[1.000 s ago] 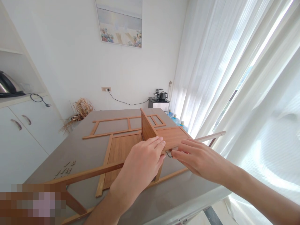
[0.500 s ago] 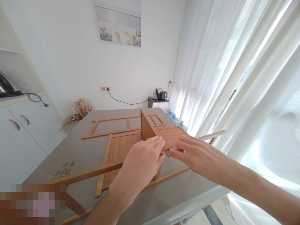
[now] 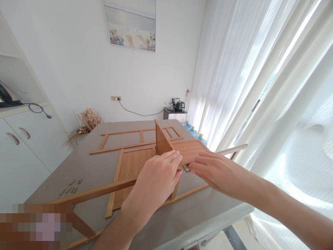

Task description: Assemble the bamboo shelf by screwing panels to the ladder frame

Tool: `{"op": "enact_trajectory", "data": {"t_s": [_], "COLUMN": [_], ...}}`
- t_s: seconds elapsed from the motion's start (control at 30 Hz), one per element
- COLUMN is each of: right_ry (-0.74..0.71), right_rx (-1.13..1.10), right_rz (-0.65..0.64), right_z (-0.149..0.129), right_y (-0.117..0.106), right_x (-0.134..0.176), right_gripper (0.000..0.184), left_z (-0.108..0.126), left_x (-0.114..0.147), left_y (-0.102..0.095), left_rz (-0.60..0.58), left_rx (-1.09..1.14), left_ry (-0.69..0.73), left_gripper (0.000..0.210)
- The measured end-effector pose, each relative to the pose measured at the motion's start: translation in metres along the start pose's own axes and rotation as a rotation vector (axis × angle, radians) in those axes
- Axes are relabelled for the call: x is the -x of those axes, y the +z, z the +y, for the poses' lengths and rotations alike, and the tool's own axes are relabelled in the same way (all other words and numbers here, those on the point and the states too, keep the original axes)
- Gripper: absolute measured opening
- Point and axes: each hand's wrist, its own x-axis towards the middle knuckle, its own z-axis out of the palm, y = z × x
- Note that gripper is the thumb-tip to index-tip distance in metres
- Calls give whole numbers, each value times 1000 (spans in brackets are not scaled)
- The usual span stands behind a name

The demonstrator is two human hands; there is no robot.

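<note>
My left hand [image 3: 158, 177] is closed around the near edge of a wooden frame, where an upright wooden panel [image 3: 163, 140] meets the flat parts. The fingers hide the joint. Close to it on the right, my right hand [image 3: 210, 166] pinches a bent metal Allen key [image 3: 185, 169], whose short end points at the joint by my left fingertips. Behind the right hand lies a flat wooden panel [image 3: 188, 149]. Another wooden panel [image 3: 134, 166] extends to the left, and a wooden bar [image 3: 104, 191] runs from under my left hand toward the lower left.
Several screws [image 3: 70, 187] lie on the grey table [image 3: 75, 166] at left. An open wooden frame [image 3: 122, 140] rests farther back. A wooden rail [image 3: 234, 149] sticks out at right near the curtain [image 3: 260, 104]. The lower left corner is pixelated.
My right hand has turned slightly and its fingers have drawn closer together on the Allen key. My left hand keeps its hold. The view has shifted a little.
</note>
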Motion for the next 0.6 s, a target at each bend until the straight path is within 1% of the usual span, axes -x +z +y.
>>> {"op": "enact_trajectory", "data": {"t_s": [0.1,0.4,0.6], "right_ry": [28,2,-1], "right_rx": [-48,-53,-87], "right_rz": [5,17,52], "right_z": [-1,2,4], "right_y": [4,11,16], "right_x": [2,5,9], "right_gripper": [20,17,17], "left_z": [1,2,1], "left_x": [0,0,0], "left_y": [0,-3,-2], "left_rz": [5,18,6], "left_rx": [3,3,4], "left_ry": [-4,-7,-12], "left_gripper": [31,29,29]}}
